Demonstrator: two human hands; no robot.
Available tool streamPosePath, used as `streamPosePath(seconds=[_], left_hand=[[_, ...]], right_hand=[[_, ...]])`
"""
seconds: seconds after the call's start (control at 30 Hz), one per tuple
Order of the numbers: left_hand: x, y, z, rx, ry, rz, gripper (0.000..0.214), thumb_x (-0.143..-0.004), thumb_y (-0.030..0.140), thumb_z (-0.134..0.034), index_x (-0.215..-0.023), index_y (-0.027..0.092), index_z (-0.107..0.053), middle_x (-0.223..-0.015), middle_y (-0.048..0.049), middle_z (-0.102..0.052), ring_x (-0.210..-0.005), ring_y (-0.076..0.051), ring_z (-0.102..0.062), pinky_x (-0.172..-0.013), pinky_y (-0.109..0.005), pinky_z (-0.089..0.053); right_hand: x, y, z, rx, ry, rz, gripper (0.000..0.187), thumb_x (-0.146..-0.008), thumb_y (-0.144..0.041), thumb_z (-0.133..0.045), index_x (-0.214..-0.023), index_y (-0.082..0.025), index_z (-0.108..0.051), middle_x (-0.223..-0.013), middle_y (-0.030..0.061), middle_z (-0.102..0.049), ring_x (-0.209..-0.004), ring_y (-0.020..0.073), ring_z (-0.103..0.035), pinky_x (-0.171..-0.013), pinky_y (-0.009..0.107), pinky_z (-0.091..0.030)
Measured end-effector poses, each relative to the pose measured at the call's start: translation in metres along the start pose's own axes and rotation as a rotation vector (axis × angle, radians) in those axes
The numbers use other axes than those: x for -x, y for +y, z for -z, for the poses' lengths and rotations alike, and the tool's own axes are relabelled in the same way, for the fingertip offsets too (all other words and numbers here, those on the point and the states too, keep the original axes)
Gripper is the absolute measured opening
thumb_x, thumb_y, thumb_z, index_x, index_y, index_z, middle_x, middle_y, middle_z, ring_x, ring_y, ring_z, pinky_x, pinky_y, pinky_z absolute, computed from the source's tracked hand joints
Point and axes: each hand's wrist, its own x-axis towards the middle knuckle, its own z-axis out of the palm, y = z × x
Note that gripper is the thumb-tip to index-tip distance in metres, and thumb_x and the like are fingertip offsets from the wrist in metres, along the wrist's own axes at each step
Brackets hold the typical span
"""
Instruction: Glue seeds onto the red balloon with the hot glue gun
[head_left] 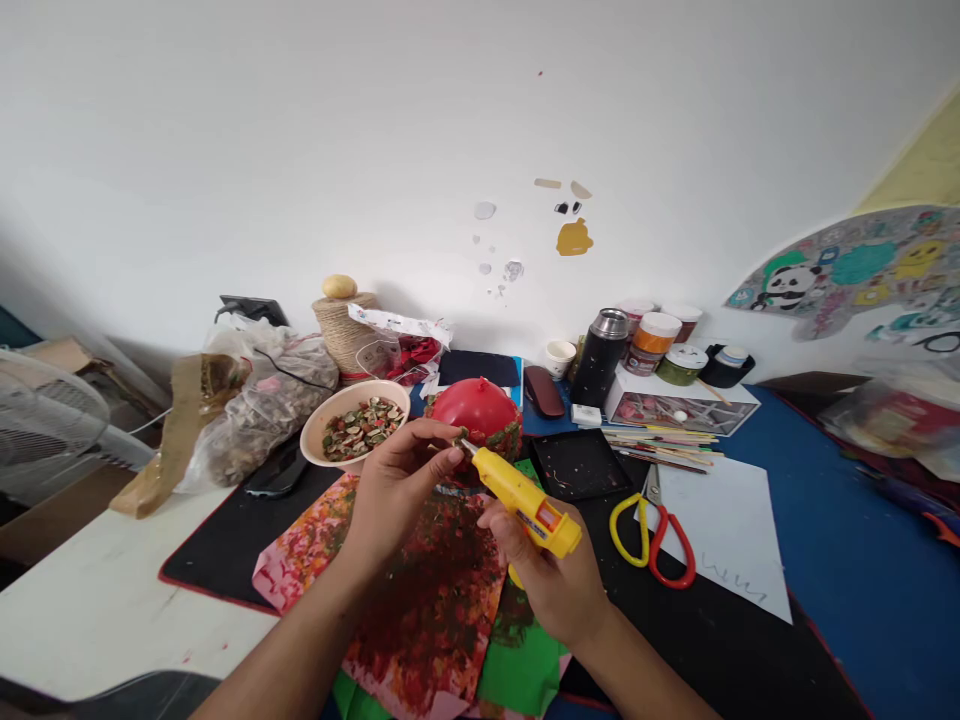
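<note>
My right hand (559,575) is closed around a yellow hot glue gun (521,495), its metal nozzle pointing up and left. Between thumb and fingers my left hand (401,480) pinches a small dark green painted piece (460,438), right at the nozzle tip. Just behind the tip is a red balloon (469,403) with green and brown pieces around its lower part. To the left, a cream bowl (307,435) holds many similar small painted pieces. Paint-stained pink and green paper (427,640) lies under my hands.
On the right are red-and-yellow scissors (664,540), a black tray (577,465), thin sticks (660,440) and white paper (720,520). A black thermos (598,358) and paint jars (652,345) stand at the back. Left are a plastic bag (262,400), twine spool (345,335) and fan (52,410).
</note>
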Motion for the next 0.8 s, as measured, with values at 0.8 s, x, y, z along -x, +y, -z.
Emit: streamPosePath(seconds=[0.8], left_hand=[[0.0018,0.0061,-0.0048,-0.05,0.03,-0.003,0.025,-0.079,0.035,-0.096,-0.096,0.021,-0.084,-0.089,-0.0038,-0.079,-0.071,-0.017,-0.074,-0.069,-0.028,-0.065]], right_hand=[[0.0012,-0.0016,0.0,0.075,0.005,-0.023,0.059,-0.109,-0.067,-0.055,-0.073,-0.022,-0.065,-0.061,0.0004,-0.062,-0.057,0.0183,-0.062,-0.062,0.031,-0.053]])
